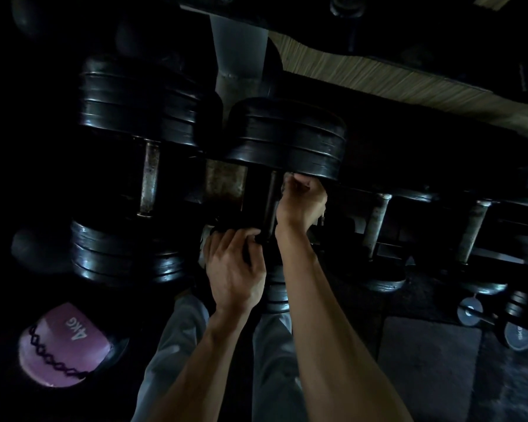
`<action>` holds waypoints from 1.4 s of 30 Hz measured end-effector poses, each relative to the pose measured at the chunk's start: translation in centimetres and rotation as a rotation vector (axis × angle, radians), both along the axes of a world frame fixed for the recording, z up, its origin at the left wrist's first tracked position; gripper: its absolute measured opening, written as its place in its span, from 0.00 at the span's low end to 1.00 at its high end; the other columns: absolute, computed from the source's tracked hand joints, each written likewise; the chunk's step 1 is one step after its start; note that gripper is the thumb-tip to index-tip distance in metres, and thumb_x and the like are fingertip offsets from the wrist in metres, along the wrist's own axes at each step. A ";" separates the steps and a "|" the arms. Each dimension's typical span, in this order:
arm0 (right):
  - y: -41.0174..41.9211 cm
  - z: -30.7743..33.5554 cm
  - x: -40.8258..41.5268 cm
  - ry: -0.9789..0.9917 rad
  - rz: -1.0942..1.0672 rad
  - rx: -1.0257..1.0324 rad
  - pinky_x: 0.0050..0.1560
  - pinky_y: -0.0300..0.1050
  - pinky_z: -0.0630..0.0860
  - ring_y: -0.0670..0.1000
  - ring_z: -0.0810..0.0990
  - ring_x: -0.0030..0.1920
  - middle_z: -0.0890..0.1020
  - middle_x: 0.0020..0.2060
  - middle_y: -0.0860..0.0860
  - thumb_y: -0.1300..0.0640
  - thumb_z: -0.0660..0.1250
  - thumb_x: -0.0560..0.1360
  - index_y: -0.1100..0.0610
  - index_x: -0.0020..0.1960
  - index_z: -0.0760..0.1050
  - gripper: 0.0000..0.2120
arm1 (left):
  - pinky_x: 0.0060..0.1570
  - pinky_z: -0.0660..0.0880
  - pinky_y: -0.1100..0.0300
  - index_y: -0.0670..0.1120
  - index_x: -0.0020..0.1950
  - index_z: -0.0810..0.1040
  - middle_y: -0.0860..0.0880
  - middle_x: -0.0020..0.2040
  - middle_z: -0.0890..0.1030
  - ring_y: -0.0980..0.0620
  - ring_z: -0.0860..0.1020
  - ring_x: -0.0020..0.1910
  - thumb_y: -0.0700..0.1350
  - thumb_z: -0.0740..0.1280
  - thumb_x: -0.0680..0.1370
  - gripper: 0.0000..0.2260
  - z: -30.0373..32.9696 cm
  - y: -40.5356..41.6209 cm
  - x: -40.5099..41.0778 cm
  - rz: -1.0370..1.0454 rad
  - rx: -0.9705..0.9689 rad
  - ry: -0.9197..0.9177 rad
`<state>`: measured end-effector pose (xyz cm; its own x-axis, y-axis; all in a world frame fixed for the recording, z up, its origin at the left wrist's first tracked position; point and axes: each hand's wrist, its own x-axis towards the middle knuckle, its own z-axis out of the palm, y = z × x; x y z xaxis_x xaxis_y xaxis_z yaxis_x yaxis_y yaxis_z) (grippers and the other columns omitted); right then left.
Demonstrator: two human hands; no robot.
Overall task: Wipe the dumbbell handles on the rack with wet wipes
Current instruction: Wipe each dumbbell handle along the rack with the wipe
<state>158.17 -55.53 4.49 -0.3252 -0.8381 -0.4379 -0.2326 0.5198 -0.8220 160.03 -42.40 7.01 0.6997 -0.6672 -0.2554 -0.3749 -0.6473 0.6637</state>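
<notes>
A dim gym, dark rubber floor (pixel 424 360). On the rack (pixel 241 56) lies a dumbbell (pixel 284 138), stacked black discs and a dull metal handle (pixel 270 202). The right hand (pixel 301 202) curls round the handle (wipe barely visible); the left hand (pixel 235 269) grips the near end.

Dim, underexposed scene: deep shadow swallows the corners and left edge. Faint overhead light glints off the black dumbbell plates (pixel 284 138) and grey rack post (pixel 240 53). Wide-angle distortion bends the edges; the forearms show soft blur.
</notes>
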 end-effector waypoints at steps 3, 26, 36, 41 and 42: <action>-0.8 -1.0 -0.1 -0.049 -0.063 0.133 0.47 0.42 0.81 0.51 0.85 0.47 0.85 0.42 0.51 0.63 0.73 0.76 0.53 0.42 0.80 0.07 | 0.60 0.71 0.49 0.50 0.50 0.83 0.53 0.45 0.84 0.49 0.79 0.48 0.47 0.58 0.75 0.14 0.0 0.0 0.0 -0.006 -0.016 -0.011; 5.9 3.3 -6.0 0.121 0.385 -0.160 0.38 0.27 0.74 0.38 0.83 0.41 0.85 0.41 0.43 0.61 0.67 0.80 0.57 0.54 0.83 0.06 | 0.51 0.80 0.59 0.34 0.54 0.81 0.45 0.41 0.84 0.53 0.83 0.41 0.33 0.71 0.75 0.08 -0.1 -5.2 6.2 0.089 -0.156 0.896; 6.7 2.2 -5.8 0.321 0.448 -0.086 0.31 0.38 0.76 0.43 0.82 0.32 0.85 0.34 0.43 0.57 0.66 0.78 0.50 0.50 0.82 0.06 | 0.55 0.80 0.55 0.44 0.51 0.84 0.47 0.46 0.85 0.51 0.83 0.47 0.41 0.72 0.76 0.05 -2.6 -10.4 5.0 0.207 -0.012 0.481; 6.8 2.1 -5.8 0.308 0.417 -0.153 0.27 0.40 0.74 0.44 0.79 0.27 0.83 0.30 0.43 0.60 0.66 0.76 0.52 0.47 0.81 0.06 | 0.51 0.78 0.57 0.44 0.43 0.82 0.46 0.43 0.84 0.51 0.82 0.44 0.50 0.71 0.74 0.09 -4.4 -10.8 5.2 0.177 -0.078 0.609; 6.9 2.1 -5.7 0.300 0.415 -0.161 0.26 0.40 0.74 0.45 0.79 0.27 0.83 0.31 0.43 0.59 0.65 0.75 0.52 0.47 0.81 0.06 | 0.53 0.79 0.55 0.43 0.46 0.84 0.44 0.45 0.85 0.49 0.83 0.46 0.52 0.71 0.73 0.13 -4.5 -10.6 5.1 0.164 -0.086 0.625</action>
